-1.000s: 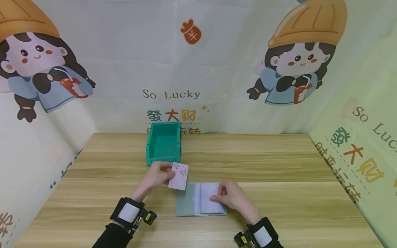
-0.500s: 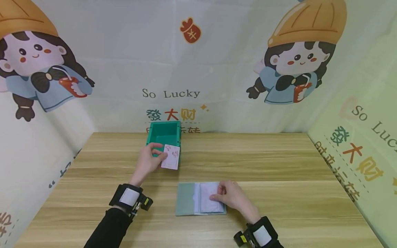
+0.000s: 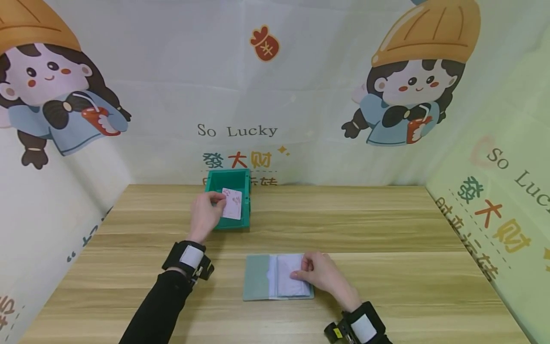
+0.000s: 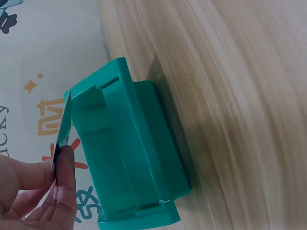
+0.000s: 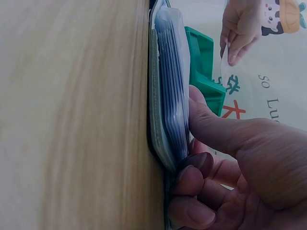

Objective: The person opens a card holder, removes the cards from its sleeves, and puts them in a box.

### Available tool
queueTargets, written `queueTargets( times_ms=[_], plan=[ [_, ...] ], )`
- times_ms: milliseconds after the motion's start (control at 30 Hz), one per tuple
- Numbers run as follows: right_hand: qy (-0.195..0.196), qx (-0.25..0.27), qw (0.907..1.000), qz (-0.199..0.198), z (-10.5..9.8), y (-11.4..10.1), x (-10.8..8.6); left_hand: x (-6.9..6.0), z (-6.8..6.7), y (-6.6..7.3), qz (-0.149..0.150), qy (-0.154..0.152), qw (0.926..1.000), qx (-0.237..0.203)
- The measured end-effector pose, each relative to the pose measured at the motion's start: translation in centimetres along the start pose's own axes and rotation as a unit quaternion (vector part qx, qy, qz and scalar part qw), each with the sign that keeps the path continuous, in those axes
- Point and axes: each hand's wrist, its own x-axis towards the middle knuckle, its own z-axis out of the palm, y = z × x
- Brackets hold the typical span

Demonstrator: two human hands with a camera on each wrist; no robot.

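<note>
My left hand (image 3: 206, 215) pinches a pink-white printed card (image 3: 232, 204) by its left edge, over the green plastic bin (image 3: 246, 222). In the left wrist view the card (image 4: 62, 125) shows edge-on between thumb and fingers, above the bin's opening (image 4: 108, 158). A pale green card holder (image 3: 257, 277) lies unfolded on the table, its stack of clear plastic sleeves (image 3: 290, 277) on the right half. At that stack's right edge, my right hand (image 3: 322, 274) grips the sleeves, thumb on top and fingers curled at the edge (image 5: 192, 177).
The wood-grain table (image 3: 365, 224) extends around the bin and card holder. Behind it hangs a pale printed cloth (image 3: 309, 95), close to the bin's back. Each wrist wears a black strap with a small camera.
The left hand has carried the card away from beside the card holder, forward and slightly left, to above the green bin. The right hand has stayed at the card holder.
</note>
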Motion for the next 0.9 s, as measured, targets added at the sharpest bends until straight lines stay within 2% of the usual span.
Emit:
queueTargets(
  times_ms=[367, 467, 700, 900],
  plan=[
    [0.008, 0.003, 0.9999, -0.013, 0.0, 0.2, 0.0, 0.8, 1.6, -0.5, -0.009, 0.005, 0.9999, -0.007],
    [0.010, 0.004, 0.9998, -0.016, 0.0, 0.2, 0.0, 1.0, 2.2, -0.6, -0.010, -0.002, 0.9999, -0.003],
    [0.011, 0.003, 0.9998, -0.014, 0.0, 0.2, -0.1, 1.8, 3.5, -1.0, -0.023, -0.018, 0.9991, 0.030],
    [0.013, 0.000, 0.9998, -0.017, 0.0, 0.2, 0.0, 2.4, 4.1, -1.2, -0.031, -0.042, 0.9968, 0.061]
  ],
)
